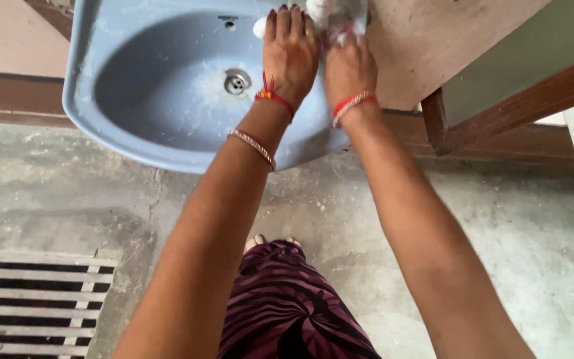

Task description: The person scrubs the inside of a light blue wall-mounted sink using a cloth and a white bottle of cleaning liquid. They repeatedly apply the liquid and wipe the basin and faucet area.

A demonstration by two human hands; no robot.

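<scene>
Down at the lower left, a metal floor grate point(34, 302) is set into the grey concrete floor point(499, 219). Above it hangs a blue wash basin point(101, 100) with its drain point(236, 82) in the middle. The left hand point(291, 53) lies flat over the basin's back rim, fingers stretched out and together, holding nothing. Just beside it, the right hand point(348, 66) has its grip closed around a pale tap point(330, 13) at the rim.
</scene>
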